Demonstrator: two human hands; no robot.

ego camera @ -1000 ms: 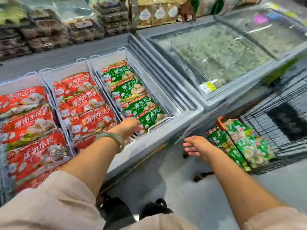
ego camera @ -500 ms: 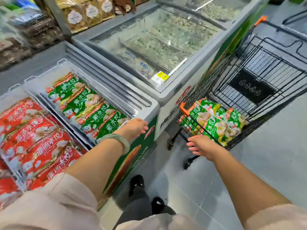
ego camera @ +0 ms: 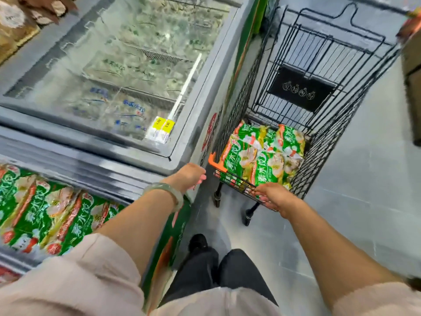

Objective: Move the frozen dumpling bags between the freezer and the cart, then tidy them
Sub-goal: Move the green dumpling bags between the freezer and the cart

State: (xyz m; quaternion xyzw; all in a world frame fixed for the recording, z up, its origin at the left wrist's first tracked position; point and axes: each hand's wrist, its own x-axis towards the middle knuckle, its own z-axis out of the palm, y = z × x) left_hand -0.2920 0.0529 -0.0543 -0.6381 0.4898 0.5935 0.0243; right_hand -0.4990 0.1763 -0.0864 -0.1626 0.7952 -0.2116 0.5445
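Several green dumpling bags (ego camera: 262,156) lie heaped in the near end of a black wire shopping cart (ego camera: 323,142) with an orange corner guard. More green bags (ego camera: 45,215) fill the open freezer bin at the lower left. My left hand (ego camera: 190,176), with a pale bangle on its wrist, hovers with relaxed fingers by the freezer's front corner, holding nothing. My right hand (ego camera: 272,197) lies palm down on the cart's near rim, fingers spread over the wire just below the bags. Neither hand holds a bag.
A second chest freezer (ego camera: 205,106) with a shut, frosted glass lid and a yellow price tag (ego camera: 163,126) stands beside the cart. Grey tiled floor (ego camera: 364,213) opens to the right. My feet (ego camera: 200,244) stand between freezer and cart. Boxes sit at the right edge.
The view swung right, from the open freezer to the cart. My left hand came off the freezer bags to the freezer corner. My right hand reached forward onto the cart's near rim.
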